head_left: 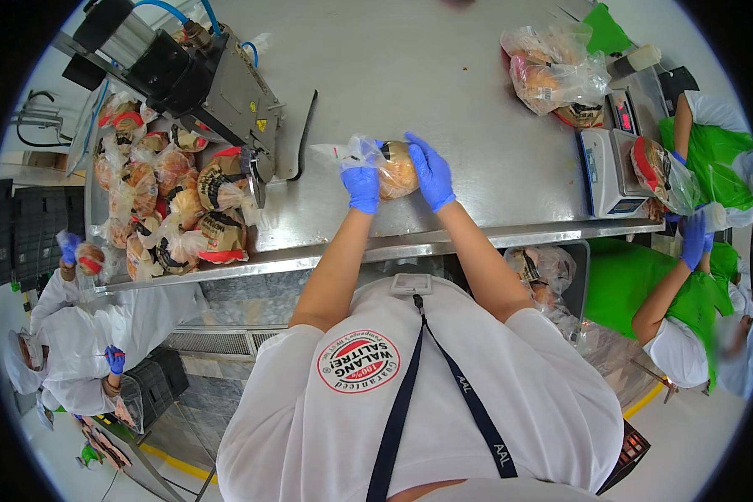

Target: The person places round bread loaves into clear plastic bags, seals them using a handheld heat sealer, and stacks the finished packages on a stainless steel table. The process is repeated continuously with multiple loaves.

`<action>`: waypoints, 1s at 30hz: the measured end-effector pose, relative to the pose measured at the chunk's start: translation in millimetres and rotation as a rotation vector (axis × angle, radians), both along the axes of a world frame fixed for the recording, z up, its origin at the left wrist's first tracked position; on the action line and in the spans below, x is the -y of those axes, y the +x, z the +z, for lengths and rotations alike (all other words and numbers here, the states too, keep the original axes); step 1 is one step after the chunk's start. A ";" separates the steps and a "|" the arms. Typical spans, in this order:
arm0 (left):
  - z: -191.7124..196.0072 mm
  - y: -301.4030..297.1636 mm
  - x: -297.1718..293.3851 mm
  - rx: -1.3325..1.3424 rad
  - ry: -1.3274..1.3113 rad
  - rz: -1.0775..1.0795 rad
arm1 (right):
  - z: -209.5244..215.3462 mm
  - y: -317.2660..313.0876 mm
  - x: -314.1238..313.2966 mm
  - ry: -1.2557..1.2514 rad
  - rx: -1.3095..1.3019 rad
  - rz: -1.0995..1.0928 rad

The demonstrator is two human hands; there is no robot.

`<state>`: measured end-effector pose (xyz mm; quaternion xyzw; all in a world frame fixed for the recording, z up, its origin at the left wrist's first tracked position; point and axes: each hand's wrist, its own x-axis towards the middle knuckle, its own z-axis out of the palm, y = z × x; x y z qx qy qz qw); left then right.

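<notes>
A round, golden-brown bagged ham [399, 174] with a dark and beige label is between my two blue-gloved hands, just above the steel table. My left hand [362, 182] closes on its left side, where the clear plastic gathers. The loose end of that plastic sticks out leftward past my fingers. Against the ham's right side lies my right hand [431, 174], its fingers curved along it. To the left stands a bag-closing machine [234, 109] with a black cylinder and blue hoses; a curved metal plate [303, 138] rises between it and my hands.
Several bagged hams [171, 197] crowd the steel table's [410, 50] left end. More bags [552, 75] lie at the far right, near a scale [602, 171] bearing a bagged ham [665, 174]. A grey bin [579, 276] holds bags below the edge. Co-workers flank both sides.
</notes>
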<state>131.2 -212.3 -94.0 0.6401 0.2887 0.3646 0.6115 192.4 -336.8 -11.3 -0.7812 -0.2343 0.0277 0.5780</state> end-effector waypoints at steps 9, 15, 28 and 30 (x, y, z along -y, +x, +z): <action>37.2 -10.8 9.7 -0.354 0.298 0.082 | 15.6 -19.0 -41.5 -0.263 0.392 0.082; 20.2 -14.1 7.1 -0.440 0.407 0.075 | 10.0 -20.6 -47.4 -0.318 0.433 0.100; 9.1 -15.0 13.6 -0.357 0.458 0.105 | 2.2 -21.2 -47.5 -0.238 0.455 0.059; 10.7 -14.8 15.1 -0.290 0.374 0.102 | 2.0 -22.3 -47.3 -0.235 0.454 0.053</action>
